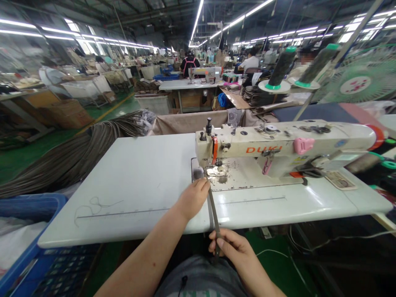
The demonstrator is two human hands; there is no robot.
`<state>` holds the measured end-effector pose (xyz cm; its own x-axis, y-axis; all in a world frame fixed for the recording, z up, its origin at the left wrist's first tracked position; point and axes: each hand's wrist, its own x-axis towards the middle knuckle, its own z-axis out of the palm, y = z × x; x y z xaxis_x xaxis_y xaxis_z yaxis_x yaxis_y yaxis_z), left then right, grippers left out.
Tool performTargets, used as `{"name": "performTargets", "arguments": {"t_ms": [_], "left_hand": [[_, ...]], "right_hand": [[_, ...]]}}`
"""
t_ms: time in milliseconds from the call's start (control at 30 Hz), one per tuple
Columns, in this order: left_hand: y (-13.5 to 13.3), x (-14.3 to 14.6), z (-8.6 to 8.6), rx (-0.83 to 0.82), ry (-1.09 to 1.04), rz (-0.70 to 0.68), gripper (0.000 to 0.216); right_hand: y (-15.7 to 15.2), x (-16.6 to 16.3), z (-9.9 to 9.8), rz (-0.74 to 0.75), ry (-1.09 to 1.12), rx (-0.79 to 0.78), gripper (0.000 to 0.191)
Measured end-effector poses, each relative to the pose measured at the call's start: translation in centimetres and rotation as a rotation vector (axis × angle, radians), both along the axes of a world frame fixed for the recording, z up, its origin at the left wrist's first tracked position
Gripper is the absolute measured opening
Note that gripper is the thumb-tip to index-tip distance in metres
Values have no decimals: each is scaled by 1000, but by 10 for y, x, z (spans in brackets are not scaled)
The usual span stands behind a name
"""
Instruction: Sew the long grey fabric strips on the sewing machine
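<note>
A narrow dark grey-brown strip [214, 210] runs from the needle area of a white sewing machine [278, 140] over the table's front edge. My left hand [193, 198] is closed on the strip's upper end, close by the presser foot. Below the edge, my right hand [229, 246] pinches the strip between thumb and fingers, near my lap. Whether the strip's far end lies under the foot is hidden by my left fingers. The white table [148, 173] bears a printed ruler line [123, 213] and a loose thread [97, 203].
A large bundle of long dark strips [71, 152] lies left of the table. A blue crate [31, 202] stands at the front left. Thread cones [280, 68] and a green fan [359, 80] rise behind the machine on the right. Other people sit at machines further back.
</note>
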<state>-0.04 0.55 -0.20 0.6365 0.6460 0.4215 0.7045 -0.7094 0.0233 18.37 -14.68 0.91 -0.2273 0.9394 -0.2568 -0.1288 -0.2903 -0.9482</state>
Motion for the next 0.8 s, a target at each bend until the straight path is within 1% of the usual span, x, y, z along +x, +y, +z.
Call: {"name": "performTargets", "arguments": {"t_ms": [100, 267, 633, 800], "left_hand": [[0, 0, 1, 3, -13, 9, 20], [0, 0, 1, -9, -44, 15, 21], [0, 0, -1, -19, -68, 14, 25], [0, 0, 1, 13, -50, 11, 22]], "right_hand": [[0, 0, 2, -15, -2, -11, 37], [0, 2, 8, 21, -31, -4, 40], [0, 3, 11, 29, -53, 0, 45], [-2, 4, 9, 29, -69, 20, 45]]}}
